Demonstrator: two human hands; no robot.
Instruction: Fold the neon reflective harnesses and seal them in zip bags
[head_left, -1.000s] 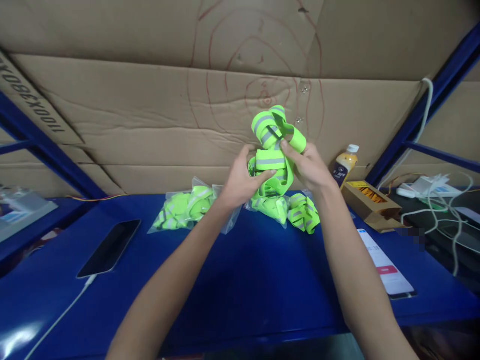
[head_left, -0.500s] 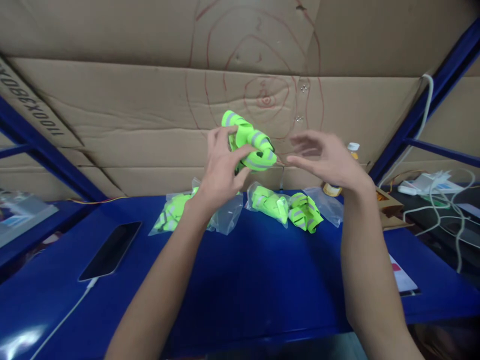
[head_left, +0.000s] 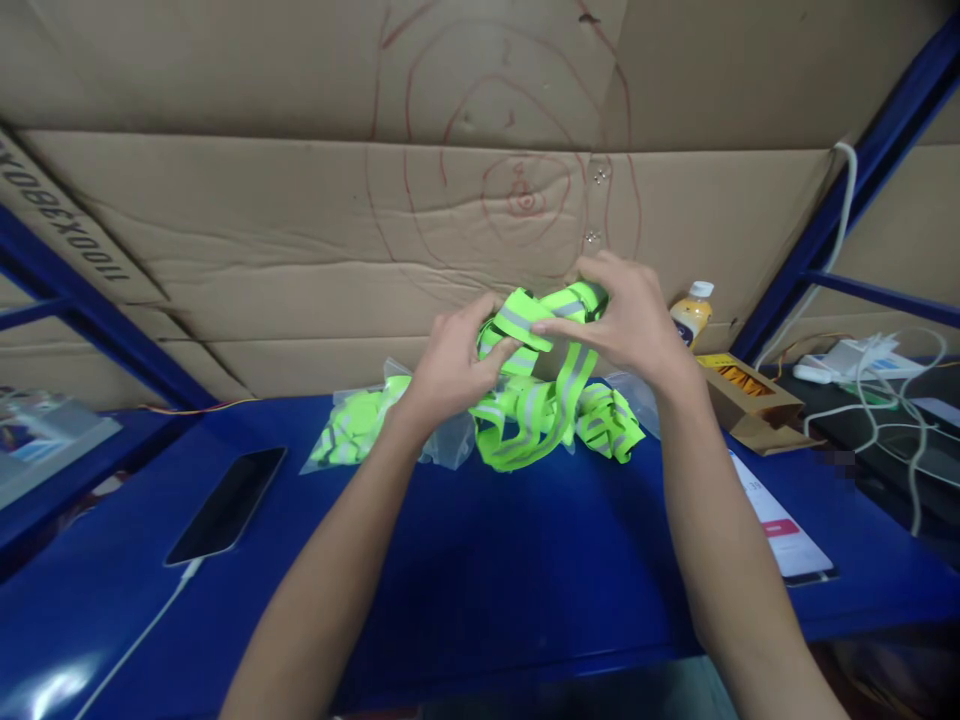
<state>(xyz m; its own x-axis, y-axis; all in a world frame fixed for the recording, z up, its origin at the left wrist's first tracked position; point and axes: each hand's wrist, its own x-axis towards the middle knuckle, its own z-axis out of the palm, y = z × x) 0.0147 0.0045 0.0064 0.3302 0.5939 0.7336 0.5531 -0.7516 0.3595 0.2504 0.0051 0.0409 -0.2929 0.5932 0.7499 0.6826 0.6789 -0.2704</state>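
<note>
A neon-yellow reflective strap with grey stripes hangs in loose loops between my two hands, above the blue table. My left hand is closed around its bunched left part. At the upper right, my right hand pinches the strap with thumb and fingers. Behind the hanging loops, a bundled strap lies on the table to the right. On the left a clear plastic bag holds more of the neon material. Another clear bag lies partly behind my left hand.
The blue table backs onto a cardboard wall. A phone with a cable lies left, another phone with a lit screen right. Farther right stand a bottle, an open cardboard box and tangled white cables.
My right hand has closed onto the strap, which it was apart from before. The compact bundle has loosened, and long loops now hang down toward the table.
</note>
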